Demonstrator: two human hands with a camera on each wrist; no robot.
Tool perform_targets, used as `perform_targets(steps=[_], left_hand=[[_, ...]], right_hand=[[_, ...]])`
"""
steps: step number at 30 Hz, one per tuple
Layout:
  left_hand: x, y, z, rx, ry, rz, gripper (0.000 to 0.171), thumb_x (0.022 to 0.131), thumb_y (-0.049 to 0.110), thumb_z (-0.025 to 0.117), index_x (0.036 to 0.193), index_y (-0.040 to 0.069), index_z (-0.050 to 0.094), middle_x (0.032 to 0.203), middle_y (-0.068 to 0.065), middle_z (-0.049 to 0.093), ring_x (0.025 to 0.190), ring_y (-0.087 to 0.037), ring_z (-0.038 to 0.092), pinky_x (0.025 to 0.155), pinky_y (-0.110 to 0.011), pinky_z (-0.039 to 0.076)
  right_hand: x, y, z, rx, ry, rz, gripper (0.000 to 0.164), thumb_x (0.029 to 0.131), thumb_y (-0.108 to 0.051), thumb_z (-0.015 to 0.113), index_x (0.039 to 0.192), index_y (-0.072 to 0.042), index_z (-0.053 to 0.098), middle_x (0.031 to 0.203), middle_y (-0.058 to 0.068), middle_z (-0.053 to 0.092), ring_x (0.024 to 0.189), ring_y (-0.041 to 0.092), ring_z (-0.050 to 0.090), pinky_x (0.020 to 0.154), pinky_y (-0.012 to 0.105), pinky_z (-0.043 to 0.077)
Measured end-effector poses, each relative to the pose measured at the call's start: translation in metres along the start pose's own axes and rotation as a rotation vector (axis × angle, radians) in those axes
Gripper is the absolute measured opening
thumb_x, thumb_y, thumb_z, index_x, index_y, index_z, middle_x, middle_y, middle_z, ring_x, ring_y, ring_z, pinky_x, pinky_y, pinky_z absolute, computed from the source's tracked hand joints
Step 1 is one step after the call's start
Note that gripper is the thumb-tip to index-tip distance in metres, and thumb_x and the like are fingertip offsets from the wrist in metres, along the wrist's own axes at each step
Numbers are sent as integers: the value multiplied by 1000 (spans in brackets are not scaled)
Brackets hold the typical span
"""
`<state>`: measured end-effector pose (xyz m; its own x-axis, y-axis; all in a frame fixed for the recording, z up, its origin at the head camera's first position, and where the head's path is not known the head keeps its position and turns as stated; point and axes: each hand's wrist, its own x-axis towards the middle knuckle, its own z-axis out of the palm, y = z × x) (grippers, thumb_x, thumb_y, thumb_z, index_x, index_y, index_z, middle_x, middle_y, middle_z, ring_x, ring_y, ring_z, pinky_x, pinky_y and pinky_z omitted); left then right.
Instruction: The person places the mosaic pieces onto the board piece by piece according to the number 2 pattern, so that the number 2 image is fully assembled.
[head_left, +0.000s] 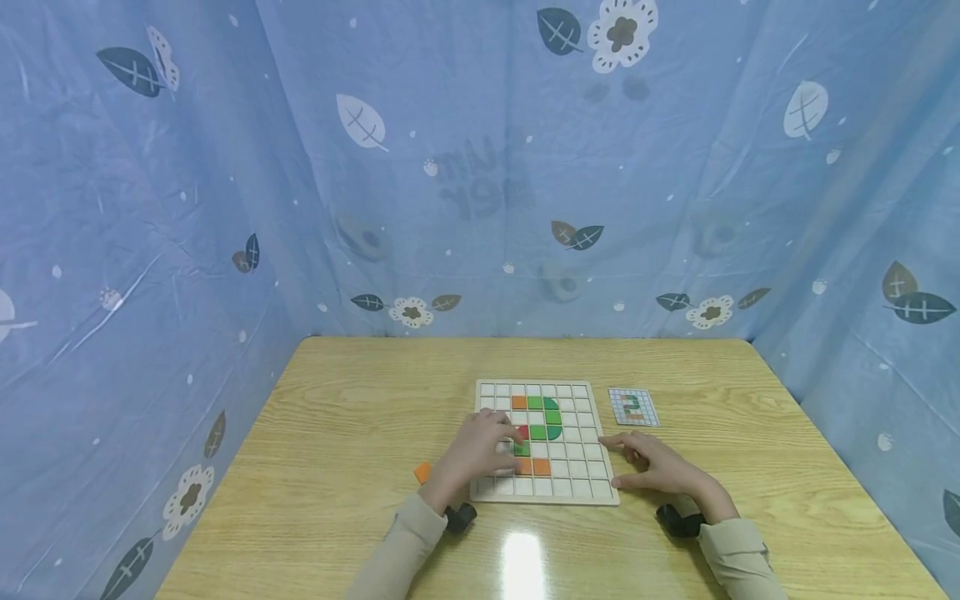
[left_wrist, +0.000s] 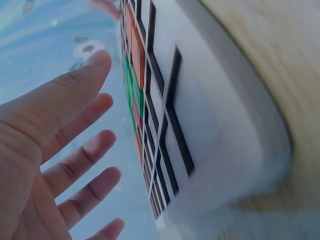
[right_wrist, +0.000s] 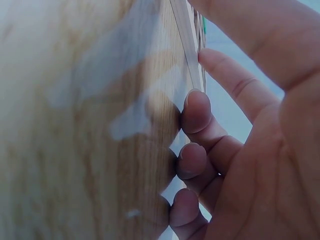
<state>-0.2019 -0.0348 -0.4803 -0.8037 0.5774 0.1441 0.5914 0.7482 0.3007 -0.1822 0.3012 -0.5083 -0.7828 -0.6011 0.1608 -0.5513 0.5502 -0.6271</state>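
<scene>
A white grid board [head_left: 581,452] lies on the table, with an orange tile [head_left: 542,467], green tiles [head_left: 552,417] and a red tile [head_left: 523,432] set in its cells. Over the board's left side hovers my left hand [head_left: 472,450], fingertips near the lower-left tiles. In the left wrist view the left hand [left_wrist: 55,145] has its fingers spread and holds nothing. My right hand [head_left: 658,467] touches the board's right edge with forefinger and thumb. In the right wrist view its other fingers [right_wrist: 196,111] bend loosely against the tabletop.
A small card [head_left: 633,407] printed with a coloured grid pattern lies right of the board. One loose orange tile [head_left: 423,472] sits left of the board, beside the left wrist. Blue patterned curtains [head_left: 480,167] enclose the wooden table [head_left: 360,400] at back and sides.
</scene>
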Motion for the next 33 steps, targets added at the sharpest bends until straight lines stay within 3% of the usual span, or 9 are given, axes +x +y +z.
perform_targets(steps=[7, 16, 24, 33], left_hand=[[-9, -13, -8, 2, 17, -36, 28, 74, 46, 73, 95, 27, 71, 97, 9, 58, 91, -11, 48, 86, -39, 42], [-23, -31, -16, -58, 70, -29, 26, 74, 39, 75, 92, 21, 72, 93, 4, 60, 92, -14, 49, 86, -41, 42], [-33, -45, -18, 6, 50, -85, 28, 77, 47, 70, 94, 25, 71, 97, 8, 58, 98, -16, 50, 89, -45, 42], [-46, -54, -24, -15, 86, -103, 29, 78, 42, 71, 96, 21, 70, 96, 4, 60, 96, -19, 53, 91, -51, 40]], right_hand=[[0, -2, -1, 20, -5, 7, 60, 78, -30, 73, 128, -4, 52, 83, 0, 48, 73, 9, 38, 58, 20, 32], [0, -5, -1, 14, 3, 0, 60, 78, -28, 74, 127, -4, 52, 82, 1, 48, 72, 11, 38, 58, 19, 31], [-1, -3, -1, 16, -4, 13, 60, 79, -28, 73, 128, -3, 52, 81, 2, 48, 71, 8, 37, 57, 20, 32], [-1, 0, -2, 33, -22, 58, 61, 79, -30, 73, 130, -5, 51, 84, 3, 48, 73, 10, 39, 57, 22, 33]])
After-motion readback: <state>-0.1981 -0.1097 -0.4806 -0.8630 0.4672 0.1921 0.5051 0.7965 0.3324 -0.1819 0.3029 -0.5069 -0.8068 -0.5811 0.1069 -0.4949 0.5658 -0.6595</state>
